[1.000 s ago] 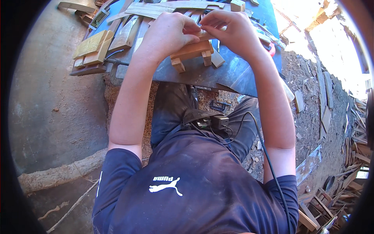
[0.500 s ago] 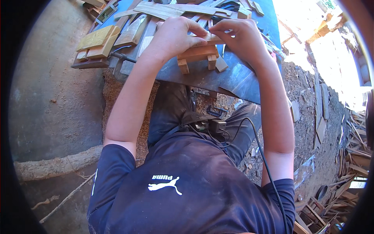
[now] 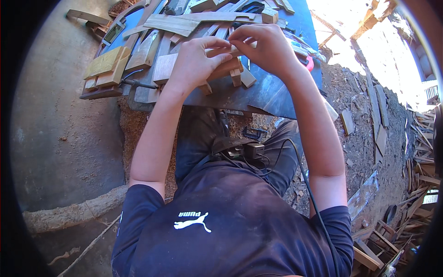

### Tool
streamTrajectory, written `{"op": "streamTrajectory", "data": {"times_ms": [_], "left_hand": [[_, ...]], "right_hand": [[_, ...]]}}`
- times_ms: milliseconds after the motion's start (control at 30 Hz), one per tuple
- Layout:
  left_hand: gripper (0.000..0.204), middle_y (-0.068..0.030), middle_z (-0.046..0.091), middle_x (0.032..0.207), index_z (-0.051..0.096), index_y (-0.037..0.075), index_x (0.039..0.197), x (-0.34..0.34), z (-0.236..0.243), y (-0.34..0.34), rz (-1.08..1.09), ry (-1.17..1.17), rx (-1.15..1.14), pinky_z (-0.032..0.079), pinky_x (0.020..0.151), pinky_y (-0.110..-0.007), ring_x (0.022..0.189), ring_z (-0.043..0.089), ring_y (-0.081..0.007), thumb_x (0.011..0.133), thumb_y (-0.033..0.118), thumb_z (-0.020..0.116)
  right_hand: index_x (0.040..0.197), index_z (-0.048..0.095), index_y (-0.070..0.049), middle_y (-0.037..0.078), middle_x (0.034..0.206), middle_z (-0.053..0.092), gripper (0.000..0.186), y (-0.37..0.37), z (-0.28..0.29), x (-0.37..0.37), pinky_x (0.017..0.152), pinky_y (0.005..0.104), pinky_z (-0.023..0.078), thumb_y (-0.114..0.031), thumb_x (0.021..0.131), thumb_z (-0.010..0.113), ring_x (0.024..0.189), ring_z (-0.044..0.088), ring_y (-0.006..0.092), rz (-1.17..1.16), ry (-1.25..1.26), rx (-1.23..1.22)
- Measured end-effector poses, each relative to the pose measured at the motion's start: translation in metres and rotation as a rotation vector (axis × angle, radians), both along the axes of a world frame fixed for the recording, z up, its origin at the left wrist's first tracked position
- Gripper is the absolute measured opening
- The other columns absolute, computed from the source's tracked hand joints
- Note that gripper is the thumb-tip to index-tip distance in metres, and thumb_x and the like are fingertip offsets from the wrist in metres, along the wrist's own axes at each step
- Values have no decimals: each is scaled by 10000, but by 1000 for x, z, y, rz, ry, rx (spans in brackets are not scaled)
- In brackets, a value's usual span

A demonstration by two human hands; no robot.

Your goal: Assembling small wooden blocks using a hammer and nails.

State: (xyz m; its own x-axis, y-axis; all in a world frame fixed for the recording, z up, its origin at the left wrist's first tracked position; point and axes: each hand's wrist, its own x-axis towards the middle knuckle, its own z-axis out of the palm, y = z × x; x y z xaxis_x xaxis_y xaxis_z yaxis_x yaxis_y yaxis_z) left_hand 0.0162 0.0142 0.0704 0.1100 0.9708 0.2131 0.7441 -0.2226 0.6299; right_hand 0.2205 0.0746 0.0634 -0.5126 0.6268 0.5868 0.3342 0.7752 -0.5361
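Note:
My left hand point(image 3: 196, 64) and my right hand point(image 3: 267, 51) meet over a small wooden piece point(image 3: 227, 69) with short square blocks underneath, near the front edge of the blue-grey tabletop point(image 3: 263, 99). My left fingers are bent around its upper strip, the thumb along the near side. My right thumb and index finger pinch at the top, close to the left fingertips; whatever is between them is too small or hidden to name. Loose pale wooden boards point(image 3: 184, 24) lie just beyond both hands.
Stacked yellowish blocks point(image 3: 104, 67) and a bar clamp point(image 3: 136, 83) sit at the table's left. A black C-clamp point(image 3: 254, 132) lies below the table. Wood scraps point(image 3: 420, 180) cover ground at right. A branch point(image 3: 69, 207) lies at lower left, and a cable hangs across my lap.
The whole view has shifted slightly. My hands stay together over the same wooden piece, with only small movements of the fingers.

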Motion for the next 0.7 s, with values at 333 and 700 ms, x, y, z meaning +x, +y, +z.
{"op": "streamTrajectory", "data": {"times_ms": [333, 700], "left_hand": [[462, -150, 774, 1092, 743, 95, 1278, 26, -2, -35, -111, -83, 215, 573, 922, -367, 1036, 748, -252, 832, 133, 859], [416, -131, 759, 1074, 747, 72, 1198, 66, -58, -66, -287, -146, 84, 561, 911, -404, 1011, 718, -305, 796, 94, 850]], "right_hand": [[918, 763, -84, 87, 847, 762, 114, -42, 5, 31, 781, 345, 596, -147, 828, 792, 805, 756, 243, -103, 91, -18], [908, 724, -21, 66, 804, 720, 107, -115, -37, 77, 698, 304, 611, -26, 833, 800, 771, 760, 174, -172, 24, -198]]}}
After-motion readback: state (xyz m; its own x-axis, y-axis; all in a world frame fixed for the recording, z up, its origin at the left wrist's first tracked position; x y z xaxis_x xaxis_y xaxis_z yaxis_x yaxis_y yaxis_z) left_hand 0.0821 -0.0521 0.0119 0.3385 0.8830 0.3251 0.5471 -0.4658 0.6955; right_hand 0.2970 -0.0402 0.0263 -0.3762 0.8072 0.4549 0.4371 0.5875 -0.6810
